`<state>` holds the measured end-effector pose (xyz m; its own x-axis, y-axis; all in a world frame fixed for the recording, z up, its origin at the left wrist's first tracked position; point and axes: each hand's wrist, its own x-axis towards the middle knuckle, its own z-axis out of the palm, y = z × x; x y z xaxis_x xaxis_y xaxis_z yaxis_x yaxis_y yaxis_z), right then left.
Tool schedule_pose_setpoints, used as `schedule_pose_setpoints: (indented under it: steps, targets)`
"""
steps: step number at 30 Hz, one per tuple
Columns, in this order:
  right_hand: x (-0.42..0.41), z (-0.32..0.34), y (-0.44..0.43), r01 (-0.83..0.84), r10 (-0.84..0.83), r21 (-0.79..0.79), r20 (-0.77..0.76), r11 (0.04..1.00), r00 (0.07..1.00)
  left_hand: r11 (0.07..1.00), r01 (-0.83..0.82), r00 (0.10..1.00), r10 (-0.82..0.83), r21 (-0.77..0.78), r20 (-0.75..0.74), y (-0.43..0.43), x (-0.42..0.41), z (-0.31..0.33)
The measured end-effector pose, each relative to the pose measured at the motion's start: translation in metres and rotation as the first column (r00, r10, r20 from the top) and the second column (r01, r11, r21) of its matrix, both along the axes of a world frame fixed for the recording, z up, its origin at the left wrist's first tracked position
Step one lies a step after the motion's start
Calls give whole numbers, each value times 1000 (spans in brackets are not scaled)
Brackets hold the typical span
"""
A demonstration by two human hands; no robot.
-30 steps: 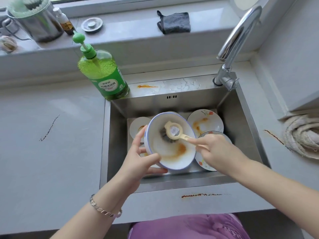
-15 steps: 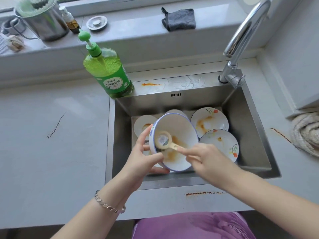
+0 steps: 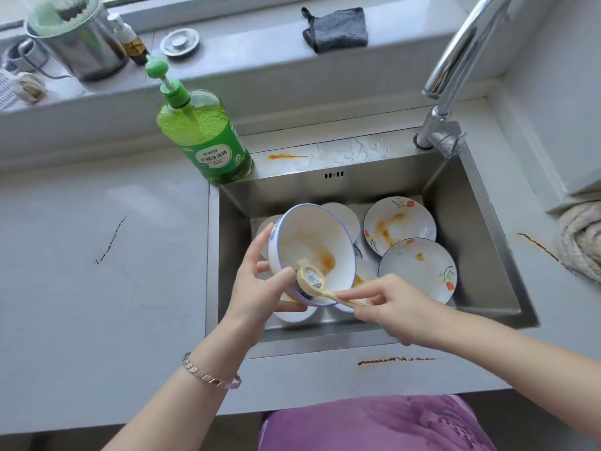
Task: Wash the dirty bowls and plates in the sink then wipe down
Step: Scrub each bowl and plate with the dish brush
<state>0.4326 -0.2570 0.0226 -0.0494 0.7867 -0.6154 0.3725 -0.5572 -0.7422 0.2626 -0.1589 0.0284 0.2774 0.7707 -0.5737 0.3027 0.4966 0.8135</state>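
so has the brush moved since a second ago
Yes: the brush has slid toward the sink's front edge, its head now at the bowl's lower rim.

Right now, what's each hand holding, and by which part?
The left hand grips the tilted bowl by its near rim; the right hand pinches the scrub brush by its handle.

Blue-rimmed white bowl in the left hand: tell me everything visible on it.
The glossy white bowl with a thin blue rim looks ceramic. It is tilted, opening toward the camera, above the steel sink. Orange smears streak its inside. The left hand grips its lower left edge; the cream round-headed brush, held by the right hand, touches its lower inner wall.
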Motion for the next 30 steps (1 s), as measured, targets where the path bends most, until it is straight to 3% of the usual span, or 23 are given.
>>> schedule_pose_setpoints:
  steps: [2,3,5,6,7,8,10,12,17,21,26,30]
  targets:
    - [17,8,3,-95,97,-23,133,995,986,1000,24,1000,-24,-2,0,4,-8,1]
    - [26,11,5,-174,178,-40,275,984,945,999,55,998,-55,3,-8,5,-12,2]
    - [36,16,5,-326,321,-91,540,941,778,994,112,993,-112,8,-24,3,-16,4]
    - [32,16,5,-351,330,-86,597,932,731,992,125,992,-125,7,-24,2,-15,5]
    - [25,13,4,-360,330,-67,580,930,745,992,129,991,-129,8,-21,1,-13,5]
    - [15,12,3,-344,315,-30,480,939,819,991,130,991,-129,14,-21,0,-11,5]
    - [2,13,0,-215,212,8,143,977,967,993,115,993,-115,17,-23,2,-9,5]
    - [13,15,0,-109,108,-49,-19,993,994,997,76,997,-76,0,-12,6,-13,6]
    - [31,13,-2,-241,241,-39,318,970,917,993,120,993,-120,12,-3,3,-17,7]
    - [4,20,-10,-272,268,-1,194,962,944,993,116,993,-116,26,2,2,-14,7]
    - [20,12,-6,-260,243,-14,416,965,876,995,100,994,-99,13,-37,2,-17,8]
    - [-10,14,-11,-302,277,38,305,952,911,994,113,992,-112,5,-54,-4,-16,8]
